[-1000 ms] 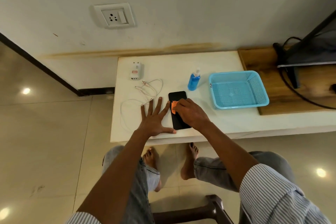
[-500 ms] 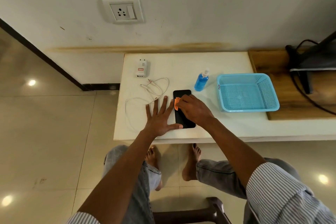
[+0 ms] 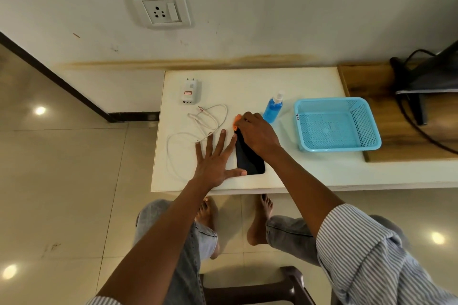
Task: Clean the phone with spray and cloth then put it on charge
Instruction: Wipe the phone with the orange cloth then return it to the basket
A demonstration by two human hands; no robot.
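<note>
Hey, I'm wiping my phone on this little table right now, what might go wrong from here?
1. The phone lies close to the table's front edge; only the left hand's thumb and fingertip steady it, so a hard stroke might push it off.
2. The right hand works the orange cloth right beside the spray bottle, which could get knocked over.
3. The white cable loops near the left hand and may snag.

One head-worn wide-angle view, looking steeply down and forward over the tabletop (image 3: 247, 86), close above, wall socket (image 3: 161, 9) up top.
</note>
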